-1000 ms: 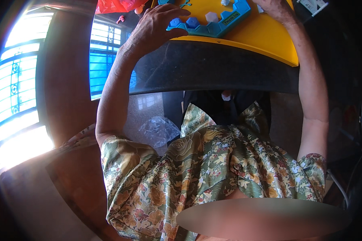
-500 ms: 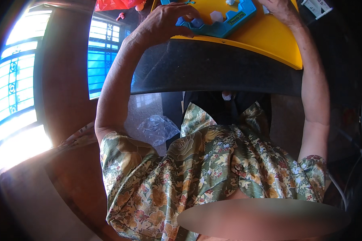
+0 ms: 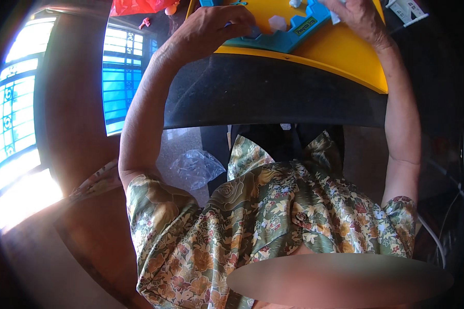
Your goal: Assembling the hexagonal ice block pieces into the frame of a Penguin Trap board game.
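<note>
The blue frame [image 3: 281,43], hard plastic with a notched, angular edge, sits on a smooth yellow board [image 3: 340,59], its far part cut off by the view's upper edge. At the frame's left, the left hand [image 3: 206,30] curves with thumb and fingers bent, partly hiding a blue block [image 3: 251,32]; I cannot tell whether they grip it. Inside the frame is a pale six-sided block [image 3: 277,23]. Right of the frame, the right hand [image 3: 363,20] bends its fingers beside a thin pale piece [image 3: 335,18]; whether they pinch it is unclear. Left of the frame, a crinkled red bag [image 3: 139,6] lies cropped on the dark, glossy table [image 3: 273,87].
</note>
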{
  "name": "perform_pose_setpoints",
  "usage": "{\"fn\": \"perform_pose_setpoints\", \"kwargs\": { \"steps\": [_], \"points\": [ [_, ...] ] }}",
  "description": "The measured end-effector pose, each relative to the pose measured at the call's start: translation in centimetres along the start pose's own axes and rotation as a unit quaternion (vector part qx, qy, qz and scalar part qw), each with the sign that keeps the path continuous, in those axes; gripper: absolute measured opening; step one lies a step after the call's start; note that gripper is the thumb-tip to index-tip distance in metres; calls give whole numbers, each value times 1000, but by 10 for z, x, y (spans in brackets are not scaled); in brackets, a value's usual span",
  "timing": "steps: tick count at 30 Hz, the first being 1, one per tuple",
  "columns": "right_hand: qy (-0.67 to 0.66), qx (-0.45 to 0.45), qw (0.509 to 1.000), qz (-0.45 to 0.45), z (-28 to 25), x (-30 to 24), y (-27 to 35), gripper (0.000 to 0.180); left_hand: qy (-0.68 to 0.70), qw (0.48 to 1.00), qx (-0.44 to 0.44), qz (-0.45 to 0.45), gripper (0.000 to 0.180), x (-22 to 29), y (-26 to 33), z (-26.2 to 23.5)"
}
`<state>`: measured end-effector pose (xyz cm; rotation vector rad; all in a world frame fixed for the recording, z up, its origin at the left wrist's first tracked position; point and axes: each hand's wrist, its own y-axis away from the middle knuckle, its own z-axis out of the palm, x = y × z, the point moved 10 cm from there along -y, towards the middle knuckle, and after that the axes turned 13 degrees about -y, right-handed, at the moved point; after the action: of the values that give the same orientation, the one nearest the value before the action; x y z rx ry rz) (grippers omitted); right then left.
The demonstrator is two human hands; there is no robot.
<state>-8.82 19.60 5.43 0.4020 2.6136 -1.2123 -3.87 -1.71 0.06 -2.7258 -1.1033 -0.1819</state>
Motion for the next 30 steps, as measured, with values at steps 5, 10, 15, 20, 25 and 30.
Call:
{"fn": "perform_pose_setpoints", "kwargs": {
  "steps": [5,10,15,20,25,30],
  "points": [
    [-52,-56,997,-34,26,-70,-19,23,-11,997,22,-73,18,-2,8,-10],
    [14,-141,989,-37,44,-88,-19,17,77,965,-25,-250,17,15,-6,-26],
    [32,-176,984,3,50,-78,-10,16,60,978,14,-198,14,24,-12,-32],
    [48,-144,988,-41,44,-81,-12,14,32,979,-16,-199,15,26,-8,-32],
    [31,-151,988,-11,45,-77,-10,22,15,999,6,-50,19,20,6,-21],
    [123,-221,967,35,64,-77,-8,38,12,999,26,-43,22,22,5,-24]
  ]
}}
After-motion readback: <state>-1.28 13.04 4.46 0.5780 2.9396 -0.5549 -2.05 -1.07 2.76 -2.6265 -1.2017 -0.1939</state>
